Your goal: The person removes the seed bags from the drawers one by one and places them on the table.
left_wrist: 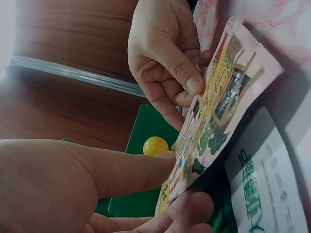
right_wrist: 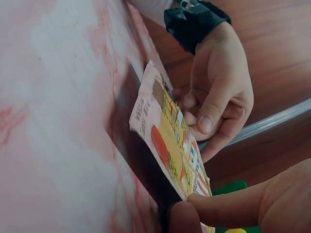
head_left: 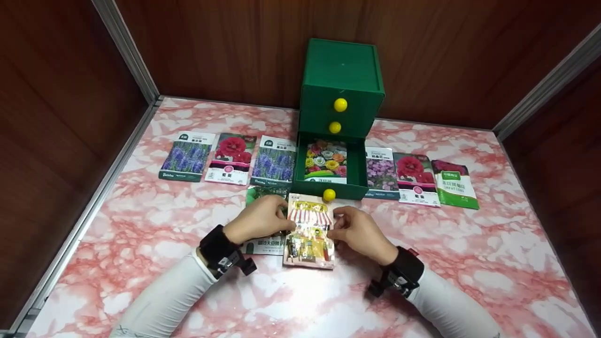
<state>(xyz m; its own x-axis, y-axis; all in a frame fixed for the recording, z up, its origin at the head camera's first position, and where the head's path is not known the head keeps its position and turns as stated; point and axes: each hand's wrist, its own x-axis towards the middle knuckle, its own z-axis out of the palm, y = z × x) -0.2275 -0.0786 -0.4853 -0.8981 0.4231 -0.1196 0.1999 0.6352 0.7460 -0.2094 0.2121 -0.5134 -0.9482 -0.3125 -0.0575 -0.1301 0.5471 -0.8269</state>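
Note:
A pink packet (head_left: pixel 307 251) with a striped awning drawn on it is held at its two long edges. My left hand (head_left: pixel 258 219) pinches one edge between thumb and fingers, and my right hand (head_left: pixel 365 233) pinches the other. Both wrist views show the packet (left_wrist: pixel 218 111) tilted, with its raised part off the table. Partly under it and my left hand lies a seed packet (head_left: pixel 263 246) with a green picture. Just beyond stands a green drawer box (head_left: pixel 345 65), its bottom drawer (head_left: pixel 312 188) pulled out. Inside that drawer lies a packet of colourful flowers (head_left: pixel 326 162).
Left of the box lie a lavender packet (head_left: pixel 185 157), a red-flower packet (head_left: pixel 230 158) and another lavender packet (head_left: pixel 274 159). To the right are a pink-flower packet (head_left: pixel 381 173), a red-flower packet (head_left: pixel 415 180) and a green-and-white packet (head_left: pixel 455 185). Wooden panels (head_left: pixel 225 56) enclose the table.

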